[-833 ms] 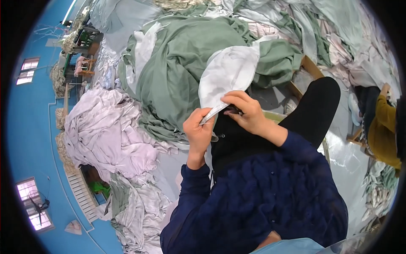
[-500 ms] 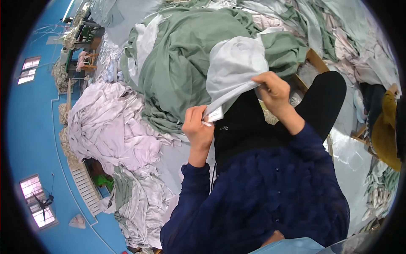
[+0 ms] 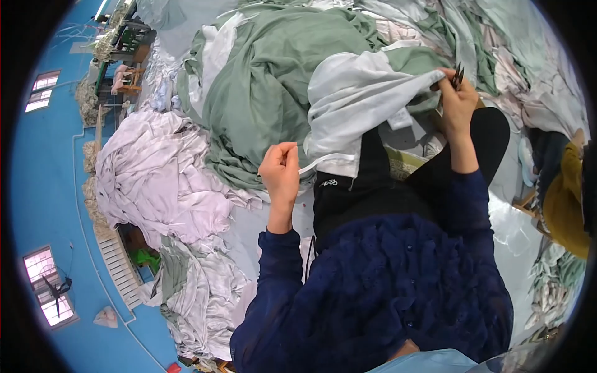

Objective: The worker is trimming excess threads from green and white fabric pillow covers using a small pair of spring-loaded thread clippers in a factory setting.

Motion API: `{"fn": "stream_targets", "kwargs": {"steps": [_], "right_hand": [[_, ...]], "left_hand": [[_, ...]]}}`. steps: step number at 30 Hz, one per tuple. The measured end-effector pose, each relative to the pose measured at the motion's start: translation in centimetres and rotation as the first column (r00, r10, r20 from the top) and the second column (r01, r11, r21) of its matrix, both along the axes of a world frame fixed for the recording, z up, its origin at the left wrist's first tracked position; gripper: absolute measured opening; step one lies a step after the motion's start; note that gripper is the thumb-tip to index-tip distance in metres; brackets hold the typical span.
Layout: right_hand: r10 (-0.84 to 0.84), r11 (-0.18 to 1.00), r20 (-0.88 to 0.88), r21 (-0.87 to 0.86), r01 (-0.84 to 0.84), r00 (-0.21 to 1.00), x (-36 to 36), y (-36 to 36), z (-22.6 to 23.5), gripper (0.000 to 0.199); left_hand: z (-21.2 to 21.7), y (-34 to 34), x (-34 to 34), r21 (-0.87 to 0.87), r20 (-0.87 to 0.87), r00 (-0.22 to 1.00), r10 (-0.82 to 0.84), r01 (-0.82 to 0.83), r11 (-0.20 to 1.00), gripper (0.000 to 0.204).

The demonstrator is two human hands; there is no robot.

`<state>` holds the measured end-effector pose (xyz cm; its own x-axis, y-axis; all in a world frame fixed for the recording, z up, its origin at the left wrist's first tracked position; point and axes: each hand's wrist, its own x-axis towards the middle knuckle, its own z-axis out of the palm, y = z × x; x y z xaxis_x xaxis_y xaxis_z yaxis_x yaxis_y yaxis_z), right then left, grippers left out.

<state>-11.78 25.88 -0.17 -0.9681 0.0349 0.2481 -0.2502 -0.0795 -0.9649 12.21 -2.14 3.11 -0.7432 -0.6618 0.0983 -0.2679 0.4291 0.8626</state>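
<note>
The left hand [image 3: 281, 171] pinches the bound edge of a pale grey garment [image 3: 360, 102] between thumb and fingertips, its grip pressed together on the hem. The right hand [image 3: 457, 99] grips the same garment at its far corner, fingers closed on the cloth together with a small dark pair of snips [image 3: 458, 76] that sticks up above the knuckles. The garment hangs stretched between both grips, over the person's black-clad lap. Beyond the left grip lies a heap of green fabric [image 3: 267, 87], and further left a pile of lilac-white cloth [image 3: 155, 174].
</note>
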Motion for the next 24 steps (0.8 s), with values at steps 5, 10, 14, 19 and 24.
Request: {"fn": "stream_targets", "kwargs": {"steps": [5,10,14,19,24], "right_hand": [[-0.055,0.998,0.068,0.017,0.054,0.996,-6.2,1.0,-3.4,0.014],[-0.04,0.981,0.063,0.191,0.028,0.997,-11.2,0.9,-6.0,0.015],[-0.09,0.88,0.014,0.469,0.073,0.996,-12.8,1.8,-9.1,0.025],[0.127,0.882,-0.075,0.466,-0.078,0.989,-0.4,-0.6,-4.0,0.039],[0.544,0.736,-0.143,0.556,-0.387,0.827,11.5,-2.8,0.2,0.048]], "left_hand": [[-0.6,0.8,-0.5,0.027,-0.05,0.999,-0.004,0.005,1.0,0.007],[-1.2,0.8,-0.4,0.184,-0.007,0.995,-0.097,0.096,0.978,0.02],[-1.6,2.7,-2.4,-0.014,0.076,0.927,-0.368,0.37,0.929,0.033],[-2.2,2.7,-2.0,-0.165,0.135,0.931,-0.339,0.359,0.919,0.042],[-2.0,2.8,-2.8,-0.113,0.115,0.93,-0.35,0.362,0.925,0.041]]}}
